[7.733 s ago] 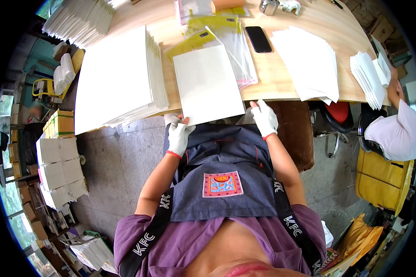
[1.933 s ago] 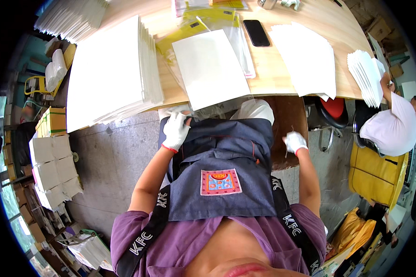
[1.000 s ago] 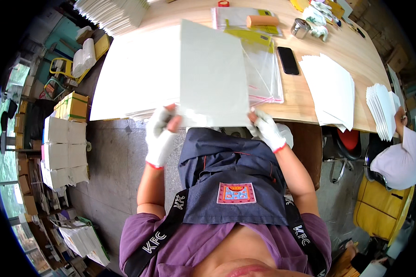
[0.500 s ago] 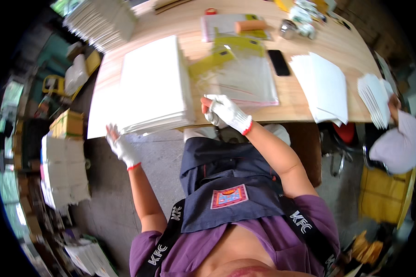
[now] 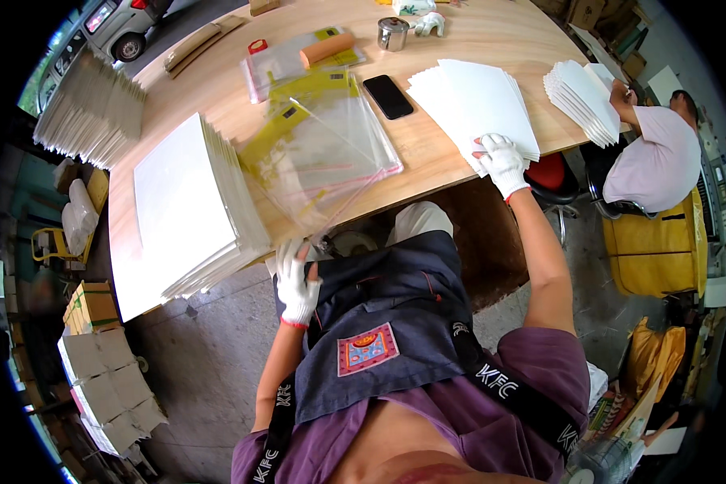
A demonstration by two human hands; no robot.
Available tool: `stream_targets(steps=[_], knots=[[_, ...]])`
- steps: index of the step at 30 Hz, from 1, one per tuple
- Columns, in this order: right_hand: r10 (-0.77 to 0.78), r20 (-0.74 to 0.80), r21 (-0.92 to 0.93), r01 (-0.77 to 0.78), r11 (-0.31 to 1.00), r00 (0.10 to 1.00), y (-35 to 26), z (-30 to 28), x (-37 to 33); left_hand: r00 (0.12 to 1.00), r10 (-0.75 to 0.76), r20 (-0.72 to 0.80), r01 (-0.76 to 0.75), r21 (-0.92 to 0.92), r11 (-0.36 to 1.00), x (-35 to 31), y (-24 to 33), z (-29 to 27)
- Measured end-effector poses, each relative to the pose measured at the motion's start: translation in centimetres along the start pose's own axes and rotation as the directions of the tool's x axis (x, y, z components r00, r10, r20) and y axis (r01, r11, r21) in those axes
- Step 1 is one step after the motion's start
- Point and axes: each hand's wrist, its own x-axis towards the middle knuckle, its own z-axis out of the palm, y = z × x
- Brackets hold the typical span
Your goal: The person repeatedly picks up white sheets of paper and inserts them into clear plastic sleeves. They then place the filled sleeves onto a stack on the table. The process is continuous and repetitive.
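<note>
My right hand (image 5: 504, 164), in a white glove with bare fingertips, has its fingers closed at the near edge of a fanned pile of white sheets (image 5: 472, 101); how many it grips is hidden. My left hand (image 5: 298, 290), gloved the same way, is raised just off the table's front edge, its thumb and forefinger apart. Nothing shows between them. Close to its fingertips, a corner of a clear plastic bag (image 5: 319, 173) with a yellow-green band hangs toward the edge; contact is unclear. Several such bags overlap here. A tall stack of white sheets (image 5: 189, 189) stands to their left.
A black phone (image 5: 387, 97) lies between bags and sheets. Behind are an orange roll (image 5: 327, 49), a metal cup (image 5: 392, 34) and another tall stack (image 5: 89, 105). At the right, a seated person (image 5: 657, 149) reaches toward a smaller white pile (image 5: 582, 101).
My right hand has moved right from beside the bags onto the white sheets. My left hand has left the tall stack's near side and come in front of the bags. The view has swung right.
</note>
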Motion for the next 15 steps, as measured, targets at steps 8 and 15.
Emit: stream_targets(steps=[8, 15], knots=[[-0.013, -0.195, 0.044, 0.023, 0.999, 0.981, 0.1, -1.4, -3.1, 0.935, -0.142, 0.326, -0.008, 0.420, 0.908, 10.6, -2.7, 6.8], [0.237, -0.200, 0.533, -0.097, 0.840, 0.951, -6.4, -3.2, -12.5, 0.920, 0.163, 0.357, -0.272, 0.281, 0.920, 14.7, -2.6, 6.6]])
